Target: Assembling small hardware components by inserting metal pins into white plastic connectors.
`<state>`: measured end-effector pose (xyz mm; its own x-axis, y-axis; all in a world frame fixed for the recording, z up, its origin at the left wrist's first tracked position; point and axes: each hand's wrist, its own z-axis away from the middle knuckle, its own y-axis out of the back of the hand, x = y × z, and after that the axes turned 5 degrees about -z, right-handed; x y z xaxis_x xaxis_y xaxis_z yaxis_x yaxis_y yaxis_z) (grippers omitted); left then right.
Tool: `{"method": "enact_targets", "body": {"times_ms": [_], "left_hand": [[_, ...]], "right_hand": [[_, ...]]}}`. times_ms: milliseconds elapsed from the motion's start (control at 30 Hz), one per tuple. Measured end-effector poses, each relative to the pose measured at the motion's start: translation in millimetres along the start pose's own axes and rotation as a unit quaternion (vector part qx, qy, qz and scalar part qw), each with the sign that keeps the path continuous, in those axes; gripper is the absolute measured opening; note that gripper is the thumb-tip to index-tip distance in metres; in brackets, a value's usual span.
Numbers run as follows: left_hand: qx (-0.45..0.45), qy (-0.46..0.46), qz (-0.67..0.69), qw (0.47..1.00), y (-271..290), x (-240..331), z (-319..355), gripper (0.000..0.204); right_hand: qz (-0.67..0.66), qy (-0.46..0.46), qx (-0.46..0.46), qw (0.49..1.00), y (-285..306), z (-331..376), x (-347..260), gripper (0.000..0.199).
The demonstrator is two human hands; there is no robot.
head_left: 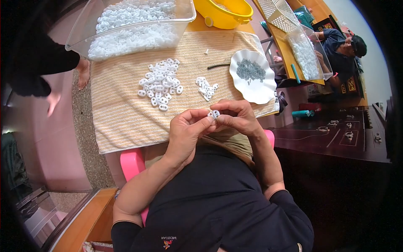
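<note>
My left hand (187, 130) and my right hand (237, 117) meet in front of me, fingertips pinched together on a small white plastic piece (214, 114). On the striped cream towel (121, 109) beyond them lies a larger pile of white plastic pieces (161, 83) and a smaller cluster of white plastic pieces (206, 88). A white scalloped plate (262, 90) to the right holds a heap of small grey metal parts (250, 70). A thin dark stick (218, 66) lies beside the plate.
A clear bin (84, 35) full of white pieces stands at the far edge, with a yellow bowl (224, 14) and a white basket (280, 14) to its right. Another clear bin (306, 54) sits by a seated person (342, 44). A person's bare feet (83, 71) stand at left.
</note>
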<state>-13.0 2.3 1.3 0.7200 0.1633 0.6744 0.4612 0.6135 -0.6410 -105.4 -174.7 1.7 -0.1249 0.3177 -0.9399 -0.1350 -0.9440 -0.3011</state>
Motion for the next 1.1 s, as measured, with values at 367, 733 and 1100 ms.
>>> {"method": "enact_targets", "body": {"times_ms": [367,733,1100], "left_hand": [[0.002,0.015,0.006,1.0,-1.1,0.3,1.5,0.017],[-0.003,0.045,0.051,0.998,-1.5,2.8,0.9,0.015],[-0.037,0.059,0.098,0.993,-0.7,2.6,-1.0,0.014]], "right_hand": [[-0.03,-0.014,0.014,0.999,-5.5,1.7,0.2,0.028],[-0.051,-0.019,0.018,0.998,-2.5,1.1,5.2,0.03],[-0.089,0.026,-0.002,0.996,-4.0,1.7,4.4,0.031]]}}
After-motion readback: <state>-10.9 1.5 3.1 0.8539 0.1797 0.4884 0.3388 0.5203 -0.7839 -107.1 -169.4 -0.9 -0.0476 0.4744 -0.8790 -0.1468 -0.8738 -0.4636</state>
